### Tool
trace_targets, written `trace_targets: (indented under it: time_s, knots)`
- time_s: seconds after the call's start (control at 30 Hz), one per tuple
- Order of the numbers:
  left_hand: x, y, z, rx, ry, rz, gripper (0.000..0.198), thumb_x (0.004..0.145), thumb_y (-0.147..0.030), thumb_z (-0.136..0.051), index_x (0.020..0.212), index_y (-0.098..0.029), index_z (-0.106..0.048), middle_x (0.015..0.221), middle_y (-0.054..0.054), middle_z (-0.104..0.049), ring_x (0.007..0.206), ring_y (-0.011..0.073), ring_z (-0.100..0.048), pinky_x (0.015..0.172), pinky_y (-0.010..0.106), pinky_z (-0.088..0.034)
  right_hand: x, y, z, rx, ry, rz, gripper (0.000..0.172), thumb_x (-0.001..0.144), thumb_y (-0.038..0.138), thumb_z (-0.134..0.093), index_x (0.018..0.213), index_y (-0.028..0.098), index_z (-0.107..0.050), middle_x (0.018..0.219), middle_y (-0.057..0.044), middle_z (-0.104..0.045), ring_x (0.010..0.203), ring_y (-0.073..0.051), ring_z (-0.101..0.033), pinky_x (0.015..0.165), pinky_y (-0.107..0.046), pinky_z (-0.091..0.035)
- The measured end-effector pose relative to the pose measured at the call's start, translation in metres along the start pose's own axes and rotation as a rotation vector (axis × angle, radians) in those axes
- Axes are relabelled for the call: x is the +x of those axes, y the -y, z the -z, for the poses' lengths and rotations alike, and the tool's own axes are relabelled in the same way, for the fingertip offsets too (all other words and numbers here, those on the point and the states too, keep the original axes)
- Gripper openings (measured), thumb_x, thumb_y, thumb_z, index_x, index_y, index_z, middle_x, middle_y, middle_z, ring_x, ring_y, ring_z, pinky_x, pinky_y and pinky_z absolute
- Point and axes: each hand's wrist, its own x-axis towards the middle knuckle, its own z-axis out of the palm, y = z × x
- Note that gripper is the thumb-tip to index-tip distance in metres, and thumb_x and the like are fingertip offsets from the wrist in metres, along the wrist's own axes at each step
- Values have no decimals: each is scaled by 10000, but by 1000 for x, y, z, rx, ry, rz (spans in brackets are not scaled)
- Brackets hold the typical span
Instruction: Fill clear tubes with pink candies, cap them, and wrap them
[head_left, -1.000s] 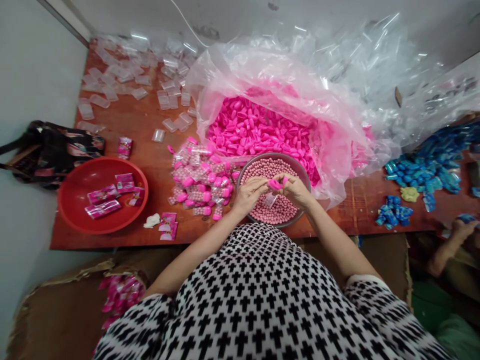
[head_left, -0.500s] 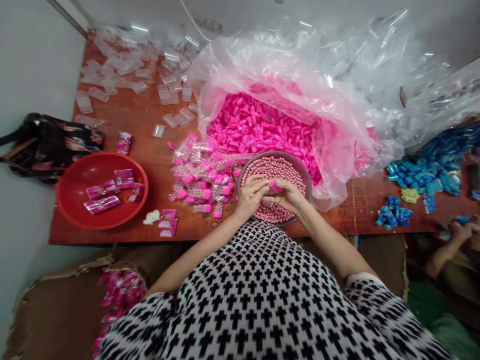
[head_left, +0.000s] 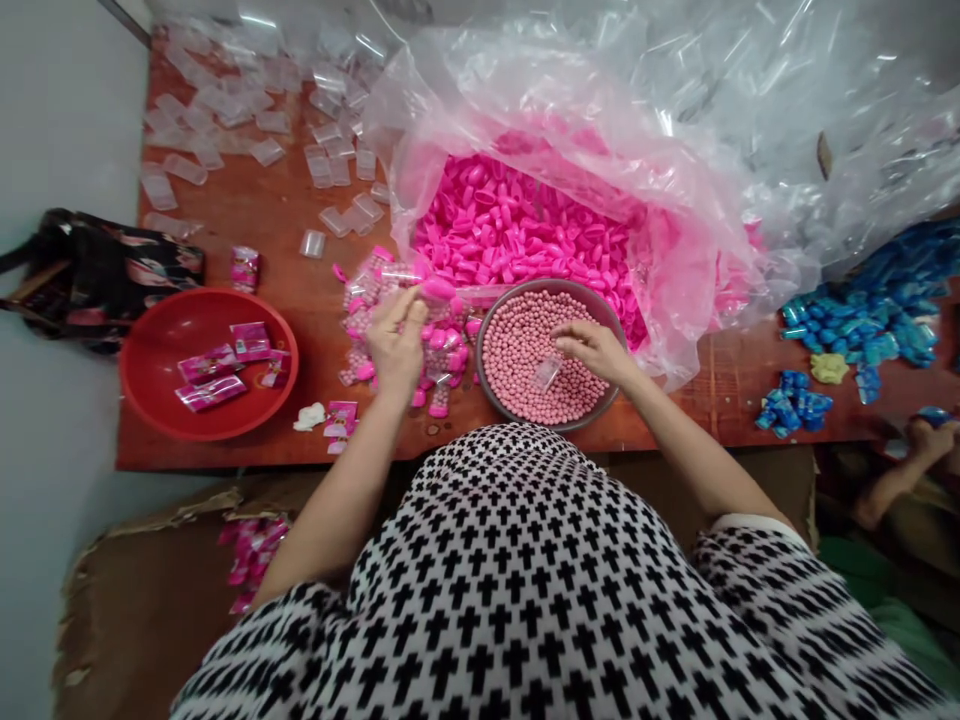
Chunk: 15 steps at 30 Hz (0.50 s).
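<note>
My left hand (head_left: 397, 340) is over a pile of small clear containers (head_left: 442, 355) filled with pink beads and topped with pink caps. Its fingers are closed in a pinch at a bright pink-capped container (head_left: 438, 289), partly blurred. My right hand (head_left: 594, 350) hovers above the right side of a grey bowl (head_left: 491, 400), fingers stretched out and apart, holding nothing. Pink beads (head_left: 525, 330) fill the bowl. One clear empty container (head_left: 547, 374) lies on the beads, just below my right fingertips.
Behind the bowl, a big plastic bag (head_left: 660, 250) spills pink caps (head_left: 517, 240). Clear containers (head_left: 322, 165) lie scattered back left. A red bowl (head_left: 135, 400) holds pink packets (head_left: 210, 375). Blue packets (head_left: 862, 320) are at right, near another person's hand (head_left: 926, 445).
My hands, together over the bowl around a pink-capped piece, have parted. The left moved left to the pile; the right stayed over the bowl and opened. The view shifted slightly.
</note>
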Motion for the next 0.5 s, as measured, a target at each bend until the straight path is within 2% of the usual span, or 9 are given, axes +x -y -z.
trace_targets:
  time_s: [0.07, 0.1, 0.17, 0.23, 0.3, 0.37, 0.43, 0.5]
  knots:
    - [2, 12, 16, 126, 10, -68, 251, 844, -382, -609, 1052, -260, -681, 1126, 49, -666, 1187, 212, -533, 1121, 496, -322, -13, -14, -3, -384, 135, 127, 221, 860, 246, -550, 1042, 164, -644, 1093, -103, -642, 1026, -225, -567, 914, -411, -461]
    - [-2, 15, 18, 166, 25, -95, 242, 847, -369, -607, 1052, -261, -680, 1147, 55, -658, 1213, 216, -512, 1134, 492, -299, -19, -21, -7, -549, 193, 174, 252, 867, 193, -519, 1090, 161, -632, 1158, -121, -621, 1073, -242, -544, 929, -419, -441]
    - [-19, 17, 9, 192, 89, -123, 248, 864, -343, -581, 1069, -233, -668, 1162, 69, -651, 1203, 218, -521, 1109, 479, -340, -27, -31, -18, -813, 254, 215, 334, 883, 137, -456, 1190, 171, -585, 1287, -134, -554, 1155, -268, -486, 915, -422, -426]
    - [-43, 12, -13, 173, 223, -123, 260, 884, -316, -542, 1083, -191, -652, 1132, 74, -664, 1116, 205, -581, 1027, 447, -439, -30, -38, -27, -967, 267, 216, 353, 908, 147, -417, 1231, 182, -555, 1327, -128, -532, 1182, -279, -455, 886, -420, -416]
    - [-64, 5, -39, 143, 410, -117, 272, 891, -293, -519, 1112, -178, -628, 1136, 75, -664, 1084, 187, -601, 991, 404, -471, -29, -43, -31, -1007, 261, 206, 333, 924, 172, -403, 1219, 170, -558, 1275, -134, -576, 1156, -277, -468, 877, -417, -400]
    - [-78, -3, -63, 135, 554, -122, 317, 872, -271, -544, 1166, -161, -592, 1193, 98, -636, 1122, 195, -584, 993, 385, -464, -27, -44, -31, -949, 210, 178, 314, 929, 201, -413, 1197, 147, -568, 1184, -147, -628, 1107, -268, -502, 880, -407, -390]
    - [-83, -11, -79, 109, 652, -115, 346, 846, -259, -583, 1174, -150, -581, 1198, 109, -631, 1123, 202, -582, 979, 369, -466, -28, -43, -29, -804, 161, 152, 308, 935, 253, -423, 1183, 143, -567, 1126, -143, -650, 1050, -248, -543, 874, -384, -401]
    - [-81, -18, -89, 56, 702, -90, 281, 844, -251, -585, 1107, -155, -616, 1109, 87, -670, 1043, 187, -615, 928, 335, -486, -29, -39, -28, -610, 157, 133, 308, 943, 320, -415, 1154, 157, -571, 1066, -116, -664, 969, -218, -584, 841, -350, -431]
